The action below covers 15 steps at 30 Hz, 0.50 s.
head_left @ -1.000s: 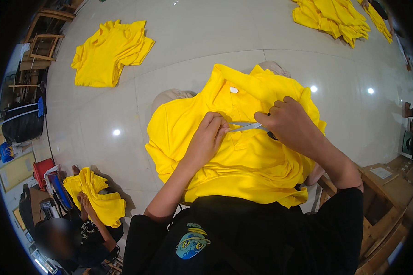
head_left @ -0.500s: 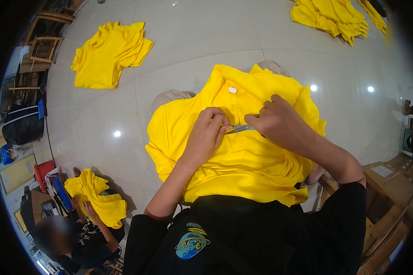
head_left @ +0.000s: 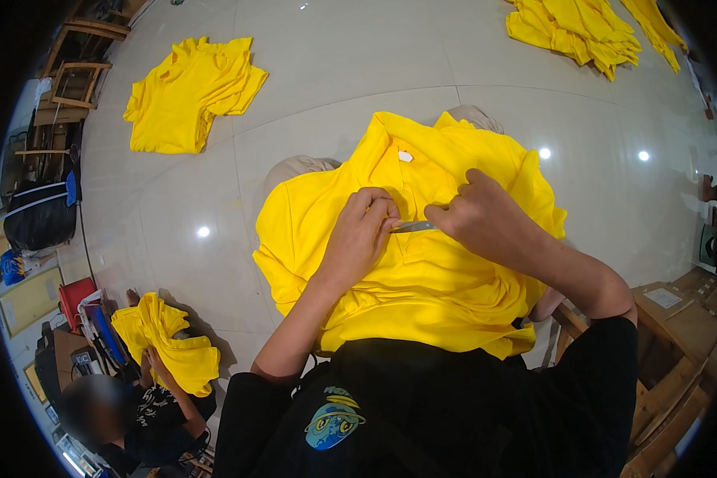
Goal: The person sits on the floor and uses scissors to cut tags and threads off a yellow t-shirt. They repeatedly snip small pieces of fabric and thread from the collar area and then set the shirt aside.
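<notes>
A yellow collared shirt [head_left: 446,283] lies spread over my lap, its front placket in the middle and a white label [head_left: 405,156] inside the neck. My left hand [head_left: 362,231] is closed, thumb and fingertips pinching at the shirt beside the placket. Whether a thread is also between them is too small to tell. Closed around a pair of scissors, my right hand [head_left: 486,215] hides the handles. The grey metal scissors blades [head_left: 416,227] point left across the placket, their tips by my left fingertips.
Folded yellow shirts [head_left: 175,103] lie on the tiled floor [head_left: 334,64] ahead to the left, and a yellow pile [head_left: 573,32] lies far right. At lower left a co-worker handles another yellow shirt [head_left: 167,338]. Cardboard [head_left: 677,319] and a wooden frame [head_left: 653,406] stand close on my right.
The scissors blades have drawn together and look narrower. My right hand has shifted slightly; my left hand keeps its pinch. The co-worker's hands have moved on their shirt.
</notes>
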### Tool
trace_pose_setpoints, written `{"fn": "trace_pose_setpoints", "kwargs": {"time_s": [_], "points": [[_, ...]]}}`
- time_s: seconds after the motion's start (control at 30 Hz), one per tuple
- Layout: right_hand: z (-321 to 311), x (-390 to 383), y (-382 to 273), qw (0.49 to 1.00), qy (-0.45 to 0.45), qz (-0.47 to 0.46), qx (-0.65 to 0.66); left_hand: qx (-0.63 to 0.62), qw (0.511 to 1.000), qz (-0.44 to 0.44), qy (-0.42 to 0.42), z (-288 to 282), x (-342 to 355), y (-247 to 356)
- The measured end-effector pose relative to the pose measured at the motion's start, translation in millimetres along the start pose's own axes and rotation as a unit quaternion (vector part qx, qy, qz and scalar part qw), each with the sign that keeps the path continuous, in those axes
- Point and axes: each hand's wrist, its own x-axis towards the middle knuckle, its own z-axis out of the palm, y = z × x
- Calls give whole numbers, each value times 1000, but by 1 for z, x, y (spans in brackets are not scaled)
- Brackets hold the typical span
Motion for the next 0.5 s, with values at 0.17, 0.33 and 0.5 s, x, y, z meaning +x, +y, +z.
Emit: {"fn": "trace_pose_setpoints", "kwargs": {"time_s": [0.17,0.33,0.5], "points": [[-2,1,0,1000,-17,-5,2,-9,1000,-5,-4,-1,-1,1],[-2,2,-1,1000,-23,-7,-7,-9,1000,-7,1,0,-2,1],[1,-2,-4,999,-46,11,5,-15,999,-23,23,-13,1,-5]]}}
